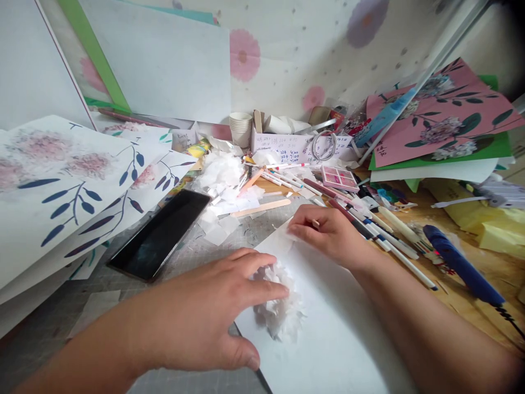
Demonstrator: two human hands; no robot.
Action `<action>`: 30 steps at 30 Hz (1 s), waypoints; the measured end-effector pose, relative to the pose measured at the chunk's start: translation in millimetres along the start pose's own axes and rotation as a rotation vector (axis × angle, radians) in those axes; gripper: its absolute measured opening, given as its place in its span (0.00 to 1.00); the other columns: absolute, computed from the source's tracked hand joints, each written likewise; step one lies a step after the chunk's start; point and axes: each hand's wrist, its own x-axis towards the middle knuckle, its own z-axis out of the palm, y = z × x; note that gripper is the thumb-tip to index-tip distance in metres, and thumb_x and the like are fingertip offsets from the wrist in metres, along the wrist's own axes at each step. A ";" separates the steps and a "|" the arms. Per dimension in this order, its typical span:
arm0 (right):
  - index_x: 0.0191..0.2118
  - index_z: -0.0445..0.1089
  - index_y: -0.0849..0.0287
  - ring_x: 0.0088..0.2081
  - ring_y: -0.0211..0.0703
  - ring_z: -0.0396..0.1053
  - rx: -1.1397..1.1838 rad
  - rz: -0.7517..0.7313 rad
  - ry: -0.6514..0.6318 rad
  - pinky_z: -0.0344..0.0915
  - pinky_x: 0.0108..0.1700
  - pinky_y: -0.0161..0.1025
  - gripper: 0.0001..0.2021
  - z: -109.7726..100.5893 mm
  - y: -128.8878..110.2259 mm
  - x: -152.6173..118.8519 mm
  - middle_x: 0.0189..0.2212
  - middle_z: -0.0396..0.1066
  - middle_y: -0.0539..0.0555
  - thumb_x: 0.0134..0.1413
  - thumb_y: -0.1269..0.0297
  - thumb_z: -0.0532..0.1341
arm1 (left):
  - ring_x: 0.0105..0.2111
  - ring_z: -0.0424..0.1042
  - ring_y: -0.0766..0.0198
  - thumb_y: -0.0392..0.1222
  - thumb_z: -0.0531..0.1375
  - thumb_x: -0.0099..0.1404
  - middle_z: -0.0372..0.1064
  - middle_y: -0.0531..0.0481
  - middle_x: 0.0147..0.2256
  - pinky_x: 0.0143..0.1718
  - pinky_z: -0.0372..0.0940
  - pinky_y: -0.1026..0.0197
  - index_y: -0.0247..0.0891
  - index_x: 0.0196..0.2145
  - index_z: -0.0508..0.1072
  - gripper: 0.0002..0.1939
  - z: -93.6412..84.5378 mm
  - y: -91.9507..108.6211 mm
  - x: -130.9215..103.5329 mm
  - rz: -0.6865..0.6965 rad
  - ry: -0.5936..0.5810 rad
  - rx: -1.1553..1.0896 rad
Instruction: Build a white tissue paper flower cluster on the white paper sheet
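Observation:
A ruffled white tissue-paper flower [283,306] lies on a white sheet of card [328,328]. My left hand [221,295] reaches over it, fingers spread and thumb apart, the index and middle fingertips at the petals' upper left side. Beyond the flower, my right hand [324,232] is closed in a pinch above the far part of the card. The blunt tan end of a thin wooden stick [315,223] shows between its fingers; the rest of the stick is hidden. Near those fingertips is a small pale piece of tissue paper [283,232].
A phone [162,235] lies left on the grey cutting mat, beside painted floral sheets [82,186]. Tissue scraps [219,175] and a craft stick [261,208] lie beyond. At right are several pens [404,262] and a blue glue gun [461,262]; paper cups [240,128] stand behind.

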 end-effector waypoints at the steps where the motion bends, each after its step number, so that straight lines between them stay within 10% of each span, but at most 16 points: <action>1: 0.29 0.73 0.61 0.29 0.38 0.66 0.042 -0.050 -0.061 0.62 0.32 0.35 0.08 -2.1 -3.1 -1.9 0.26 0.70 0.52 0.56 0.66 0.59 | 0.64 0.52 0.42 0.49 0.69 0.51 0.49 0.50 0.66 0.59 0.57 0.42 0.60 0.59 0.64 0.38 -0.1 0.2 0.1 0.006 -0.002 0.008; 9: 0.30 0.75 0.62 0.29 0.36 0.67 0.103 -0.179 -0.499 0.63 0.32 0.34 0.08 -6.4 -19.9 -10.6 0.27 0.71 0.53 0.56 0.70 0.59 | 0.62 0.55 0.44 0.50 0.69 0.52 0.55 0.45 0.62 0.57 0.59 0.44 0.60 0.59 0.63 0.37 1.5 0.8 -1.0 0.020 0.001 0.022; 18: 0.32 0.74 0.59 0.25 0.39 0.64 0.264 -0.009 0.083 0.61 0.29 0.36 0.26 -7.8 -9.9 -16.1 0.22 0.65 0.51 0.65 0.46 0.48 | 0.63 0.52 0.42 0.49 0.68 0.52 0.50 0.48 0.66 0.59 0.57 0.43 0.60 0.59 0.63 0.37 0.4 -0.7 -0.5 0.012 -0.008 0.018; 30: 0.25 0.64 0.59 0.19 0.34 0.62 0.218 0.097 -0.050 0.55 0.22 0.32 0.26 3.7 -14.9 -10.5 0.16 0.65 0.48 0.61 0.41 0.50 | 0.63 0.54 0.43 0.49 0.69 0.51 0.52 0.48 0.65 0.58 0.58 0.44 0.59 0.58 0.65 0.37 0.3 -0.3 -0.6 0.042 0.015 -0.001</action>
